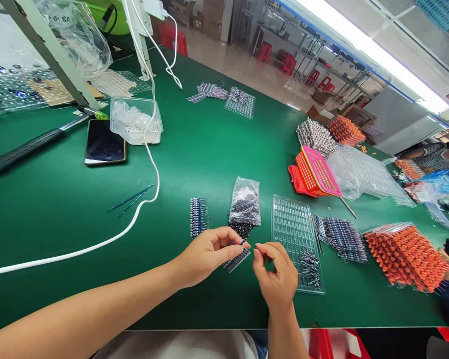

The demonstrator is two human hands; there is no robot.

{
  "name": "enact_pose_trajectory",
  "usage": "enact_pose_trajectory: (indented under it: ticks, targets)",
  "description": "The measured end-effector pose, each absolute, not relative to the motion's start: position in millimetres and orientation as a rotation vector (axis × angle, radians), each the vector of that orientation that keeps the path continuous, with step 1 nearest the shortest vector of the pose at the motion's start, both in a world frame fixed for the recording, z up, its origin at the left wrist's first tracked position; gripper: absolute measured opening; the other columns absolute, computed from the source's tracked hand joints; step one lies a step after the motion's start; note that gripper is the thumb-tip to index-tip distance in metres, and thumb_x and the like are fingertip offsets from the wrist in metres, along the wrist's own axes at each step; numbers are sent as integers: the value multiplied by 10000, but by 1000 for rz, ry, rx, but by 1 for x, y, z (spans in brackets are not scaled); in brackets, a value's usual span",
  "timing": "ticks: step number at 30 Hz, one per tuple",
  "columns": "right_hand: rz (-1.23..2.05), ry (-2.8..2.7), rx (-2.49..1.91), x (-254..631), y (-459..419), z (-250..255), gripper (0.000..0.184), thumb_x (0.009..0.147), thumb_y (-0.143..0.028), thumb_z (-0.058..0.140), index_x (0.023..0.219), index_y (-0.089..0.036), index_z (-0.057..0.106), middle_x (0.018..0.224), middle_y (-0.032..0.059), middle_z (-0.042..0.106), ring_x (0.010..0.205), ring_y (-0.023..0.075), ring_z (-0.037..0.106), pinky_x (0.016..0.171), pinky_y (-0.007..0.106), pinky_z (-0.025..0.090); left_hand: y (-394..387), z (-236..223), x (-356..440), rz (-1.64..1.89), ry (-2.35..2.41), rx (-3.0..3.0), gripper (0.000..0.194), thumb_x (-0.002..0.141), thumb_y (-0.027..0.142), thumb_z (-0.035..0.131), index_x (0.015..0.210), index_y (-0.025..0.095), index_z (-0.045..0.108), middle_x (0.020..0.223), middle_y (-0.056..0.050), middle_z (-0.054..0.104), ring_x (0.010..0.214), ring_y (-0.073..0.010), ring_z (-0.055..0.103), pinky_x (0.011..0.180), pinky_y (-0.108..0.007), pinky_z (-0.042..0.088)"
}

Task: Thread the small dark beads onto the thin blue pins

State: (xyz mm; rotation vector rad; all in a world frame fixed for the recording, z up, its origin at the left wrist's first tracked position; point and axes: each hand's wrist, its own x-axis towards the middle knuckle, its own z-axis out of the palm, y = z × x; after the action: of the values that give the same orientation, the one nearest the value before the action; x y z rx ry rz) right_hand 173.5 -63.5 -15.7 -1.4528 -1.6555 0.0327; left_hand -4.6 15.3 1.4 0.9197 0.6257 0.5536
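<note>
Strip: small dark-and-clear strip (236,263), tilted, held low over the desk (224,154) at front ctr; part hidden by fingers. Can't tell if it touches the desktop.
Strip handling: prob. best held firm nr the end being worked, w/ that end left free; a light pinch should do, b/c thin pcs may bend.
Fingertip work: small, slow moves, I'd say; both hands close tog., wrists low for steadiness, tips kept out of own line of sight.
L grip: L hand (205,252) closed, thumb vs fingers, on the strip; a bit of blue shows at the tips.
R grip: R hand (279,279) just beside, apart from L; thumb & forefinger nearly tog. Can't tell if a tiny pc is btwn them.
Beads: loose dark beads (243,230) just beyond the hands, at the mouth of a clear bag (246,194); best not nudged w/ the knuckles.
Row: neat row of pcs (199,217), L of bag.
Tray: clear tray (290,219) nr R hand, loose pcs (310,268) in its near end.
Farther R: dark bundle (342,239), then orange stack (406,257).
</note>
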Motion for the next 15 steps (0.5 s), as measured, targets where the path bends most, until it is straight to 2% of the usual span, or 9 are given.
enact_pose_trajectory:
  ticks: [5, 9, 15]
  targets:
    - [248, -1485, -1506, 172, -74, -12, 70, 873, -159, 614, 878, -203, 667, 762, 7, 637, 629, 123, 583, 554, 236, 482, 15, 0, -1, 611, 660, 939, 214, 752, 317, 763, 827, 167, 631, 783, 14, 672, 762, -134, 605, 742, -265, 470]
    - [471, -1301, -1526, 166, -88, -13, 73, 888, -232, 623, 861, -191, 677, 759, 12, 622, 587, 118, 565, 509, 231, 455, 13, 0, -1, 593, 672, 953, 213, 741, 309, 762, 820, 168, 624, 761, 19, 656, 734, -133, 605, 723, -272, 466]
    - [626, -1078, -1515, 155, -93, -28, 137, 884, -310, 645, 848, -183, 681, 721, -6, 582, 516, 99, 509, 443, 211, 425, 9, 4, -1, 548, 691, 958, 202, 729, 278, 761, 819, 159, 624, 737, 22, 650, 691, -124, 604, 682, -259, 463]
